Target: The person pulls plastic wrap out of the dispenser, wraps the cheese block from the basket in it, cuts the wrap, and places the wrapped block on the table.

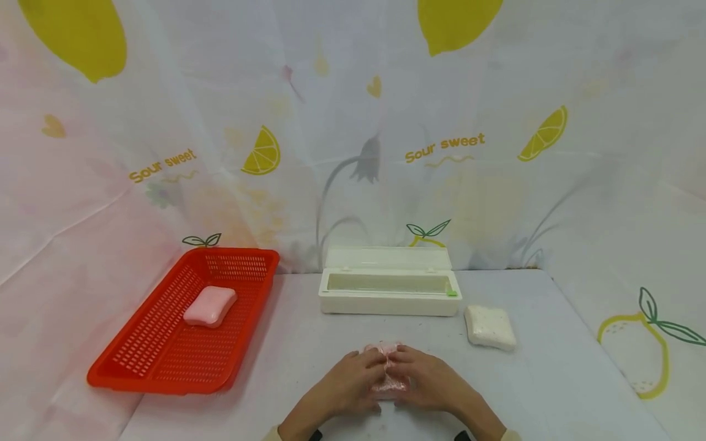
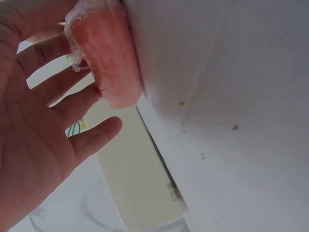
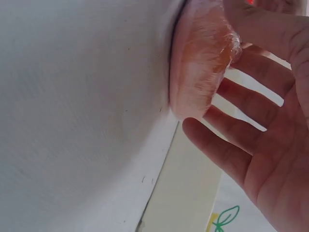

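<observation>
A pink soap bar [image 1: 389,386] in clear plastic wrap lies on the table between both hands, near the front. My left hand [image 1: 352,381] holds it from the left, with thumb and fingertips at the gathered wrap. From the other side my right hand [image 1: 427,378] grips the same bar, thumb and index finger at the wrap on top. In the left wrist view the soap [image 2: 113,58] stands against the table, the little finger sticking out free. The right wrist view shows the wrinkled film over the soap [image 3: 198,63], with the lower fingers spread beside it.
A white plastic box [image 1: 388,305] with its lid raised stands behind the hands. To its right lies a white wrapped bar [image 1: 490,327]. A red basket [image 1: 242,361] on the left holds another pink soap bar [image 1: 211,305]. A lemon-print curtain [image 1: 353,202] hangs behind the table.
</observation>
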The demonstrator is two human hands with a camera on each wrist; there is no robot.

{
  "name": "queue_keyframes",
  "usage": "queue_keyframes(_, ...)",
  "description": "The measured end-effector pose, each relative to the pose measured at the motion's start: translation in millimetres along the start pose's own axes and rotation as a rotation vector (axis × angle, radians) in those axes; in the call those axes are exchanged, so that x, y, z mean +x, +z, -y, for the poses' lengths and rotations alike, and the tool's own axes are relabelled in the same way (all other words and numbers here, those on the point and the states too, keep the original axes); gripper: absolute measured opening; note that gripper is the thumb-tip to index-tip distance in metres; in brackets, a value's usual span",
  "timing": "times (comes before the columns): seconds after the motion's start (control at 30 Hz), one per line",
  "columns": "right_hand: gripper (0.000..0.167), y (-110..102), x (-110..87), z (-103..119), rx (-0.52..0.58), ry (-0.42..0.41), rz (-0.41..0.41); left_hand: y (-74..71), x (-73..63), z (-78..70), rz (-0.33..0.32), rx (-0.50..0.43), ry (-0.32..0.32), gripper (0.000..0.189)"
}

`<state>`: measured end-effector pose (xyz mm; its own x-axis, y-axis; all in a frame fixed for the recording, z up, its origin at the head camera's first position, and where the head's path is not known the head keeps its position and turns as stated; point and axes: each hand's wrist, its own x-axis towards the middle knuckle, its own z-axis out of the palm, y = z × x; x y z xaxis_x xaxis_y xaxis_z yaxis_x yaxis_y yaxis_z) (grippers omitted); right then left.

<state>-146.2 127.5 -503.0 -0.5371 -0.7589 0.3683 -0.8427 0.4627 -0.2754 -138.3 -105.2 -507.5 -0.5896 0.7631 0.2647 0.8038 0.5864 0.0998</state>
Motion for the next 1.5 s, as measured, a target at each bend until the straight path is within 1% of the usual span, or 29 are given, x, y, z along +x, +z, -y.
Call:
queue_keyframes(0.07,0.049,-1,-0.6,0,0.002,0.029,0.049,0.7,-0.9,-0.5,0.023,0.018,-0.007,0.055)
queue_keyframes(0.13,0.054,-2,-1.4,0,-0.004,0.053,0.077,1.9,-1.4,-0.5,0.027,0.025,-0.01,0.051)
queue_keyframes(0.23,0.057,0,-1.9,-1,0.004,0.07,0.096,3.9,-1.9,-0.5,0.008,0.021,-0.007,0.051)
queue_keyframes(0.4,0.056,3,-4.6,-1,0.013,0.095,0.11,10.4,-3.9,-1.0,-0.027,0.016,-0.006,0.053)
queue_keyframes(0.5,0.052,6,-6.3,-4,0.02,0.077,0.078,12.8,-3.9,0.1,-0.054,0.004,0.004,0.054)
queue_keyframes(0.57,0.047,7,-7.3,-7,0.024,0.043,0.039,13.4,-3.3,1.9,-0.094,-0.004,0.028,0.049)
queue_keyframes(0.67,0.041,8,-8.7,-13,0.045,-0.018,-0.024,13.0,-1.8,5.5,-0.164,-0.044,0.067,0.04)
queue_keyframes(0.73,0.04,7,-9.3,-15,0.088,-0.025,-0.048,12.5,-1.0,7.2,-0.204,-0.114,0.076,0.036)
queue_keyframes(0.8,0.039,4,-9.5,-16,0.159,-0.002,-0.059,11.9,-0.8,8.1,-0.228,-0.197,0.061,0.037)
queue_keyframes(0.83,0.038,3,-9.4,-16,0.197,0.023,-0.059,11.5,-0.8,8.0,-0.237,-0.239,0.039,0.036)
queue_keyframes(0.9,0.033,0,-8.8,-15,0.296,0.103,-0.052,10.3,-1.1,7.2,-0.251,-0.34,-0.017,0.034)
queue_keyframes(0.97,0.026,-2,-7.4,-14,0.37,0.186,-0.045,8.9,-1.8,5.6,-0.244,-0.442,-0.104,0.03)
queue_keyframes(1.07,0.022,-3,-5.2,-12,0.46,0.305,-0.032,7.2,-1.8,2.8,-0.203,-0.628,-0.257,0.02)
queue_keyframes(1.13,0.024,-3,-3.8,-10,0.488,0.37,-0.025,6.1,-1.2,1.0,-0.169,-0.747,-0.352,0.016)
queue_keyframes(1.2,0.025,-3,-2.4,-8,0.513,0.429,-0.016,5.6,0.1,-0.3,-0.14,-0.827,-0.427,0.012)
queue_keyframes(1.27,0.028,-3,-1.0,-7,0.527,0.483,-0.008,6.1,1.6,-1.2,-0.122,-0.862,-0.485,0.014)
queue_keyframes(1.33,0.032,-2,0.1,-5,0.545,0.536,-0.002,7.2,2.8,-2.4,-0.108,-0.872,-0.538,0.017)
queue_keyframes(1.43,0.037,-1,0.9,-2,0.566,0.627,0.014,10.7,4.4,-4.1,-0.086,-0.828,-0.604,0.023)
queue_keyframes(1.5,0.04,1,0.9,0,0.558,0.695,0.034,12.3,5.4,-5.8,-0.074,-0.785,-0.638,0.025)
